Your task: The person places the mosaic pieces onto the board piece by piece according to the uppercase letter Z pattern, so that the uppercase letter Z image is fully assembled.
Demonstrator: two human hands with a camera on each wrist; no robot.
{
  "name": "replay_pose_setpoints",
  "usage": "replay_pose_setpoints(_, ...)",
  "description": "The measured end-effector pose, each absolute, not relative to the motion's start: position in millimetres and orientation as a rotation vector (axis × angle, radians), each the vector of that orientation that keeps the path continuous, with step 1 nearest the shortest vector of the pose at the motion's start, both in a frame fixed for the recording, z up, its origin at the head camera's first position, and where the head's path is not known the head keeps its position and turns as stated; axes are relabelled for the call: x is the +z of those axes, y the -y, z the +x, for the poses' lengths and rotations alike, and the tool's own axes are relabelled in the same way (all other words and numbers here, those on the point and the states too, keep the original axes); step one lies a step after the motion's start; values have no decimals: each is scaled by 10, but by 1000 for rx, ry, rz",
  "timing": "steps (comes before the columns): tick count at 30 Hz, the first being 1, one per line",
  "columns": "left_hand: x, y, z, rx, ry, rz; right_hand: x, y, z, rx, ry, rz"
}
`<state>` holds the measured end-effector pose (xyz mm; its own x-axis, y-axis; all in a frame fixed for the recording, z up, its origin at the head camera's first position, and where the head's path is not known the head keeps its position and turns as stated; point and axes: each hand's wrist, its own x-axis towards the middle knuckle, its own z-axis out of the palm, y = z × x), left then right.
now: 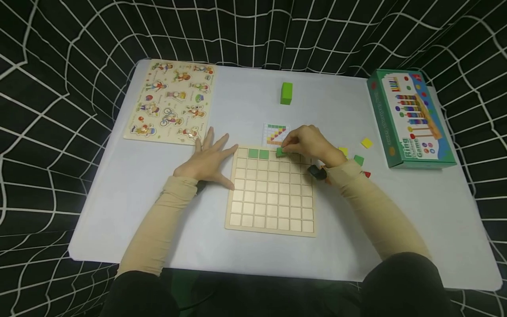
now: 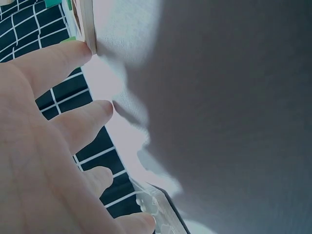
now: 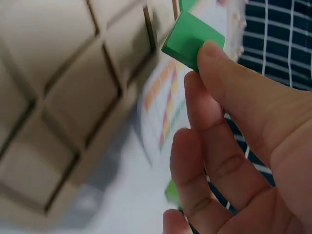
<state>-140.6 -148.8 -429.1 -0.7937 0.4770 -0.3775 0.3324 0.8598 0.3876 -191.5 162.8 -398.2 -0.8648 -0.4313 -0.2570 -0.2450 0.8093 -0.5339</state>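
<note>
A pale wooden grid board (image 1: 272,199) lies flat in the middle of the white table, and two green square tiles (image 1: 259,154) sit side by side in its top row. Between thumb and fingertips my right hand (image 1: 306,143) pinches another green square tile (image 3: 192,39), held over that same row at the board's far edge. In the right wrist view the tile is tilted and the other fingers are loosely bent. My left hand (image 1: 208,162) has its fingers spread, with thumb and index fingertip at the board's left edge. A printed pattern card (image 1: 271,140) lies just beyond the board, partly covered.
Loose yellow tiles (image 1: 366,143), a green tile (image 1: 358,160) and a red piece (image 1: 367,174) lie right of the board. A green block (image 1: 286,93) stands at the back. A picture puzzle board (image 1: 162,123) lies back left; a green game box (image 1: 421,114) is back right. White netting (image 1: 253,39) surrounds the table.
</note>
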Motion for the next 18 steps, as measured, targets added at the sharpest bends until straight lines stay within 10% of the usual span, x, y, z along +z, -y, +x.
replay_pose_setpoints(18,-4306,1483,-1416,406,-2565,593,-4091,-1405,-1910,-558,-2640,-477)
